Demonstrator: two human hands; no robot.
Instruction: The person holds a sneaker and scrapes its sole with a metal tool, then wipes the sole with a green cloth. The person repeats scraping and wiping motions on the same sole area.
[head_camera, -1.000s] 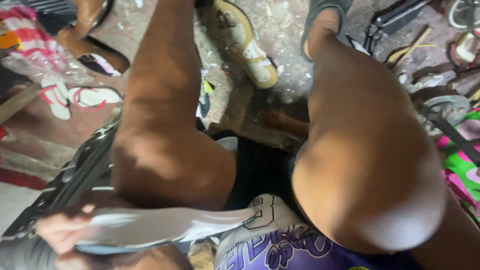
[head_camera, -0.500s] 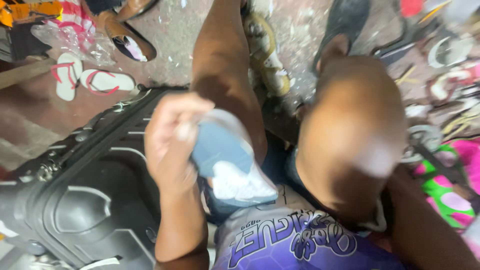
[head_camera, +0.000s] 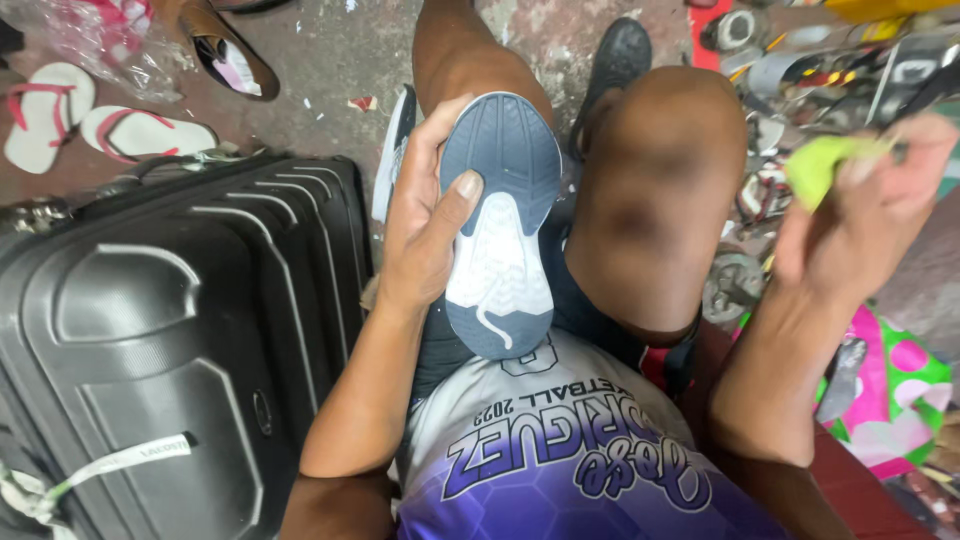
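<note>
My left hand (head_camera: 425, 215) grips a sports shoe (head_camera: 503, 225) sole-up over my lap, thumb pressed on its blue and white sole. The shoe sits between my two bare knees. My right hand (head_camera: 860, 215) is raised at the right, blurred, with its fingers pinched on a small yellow-green piece (head_camera: 822, 165) and a thin dark tool beside it.
A black hard-shell suitcase (head_camera: 170, 330) lies close at my left. White and red flip-flops (head_camera: 90, 125) and a brown shoe (head_camera: 225, 50) lie on the concrete floor beyond it. Scattered metal parts and tools (head_camera: 800, 70) crowd the right. A pink and green bag (head_camera: 890, 390) sits by my right side.
The shoe has turned sole-up and steadied in my left hand. My right hand has come into view at the right holding the yellow-green piece.
</note>
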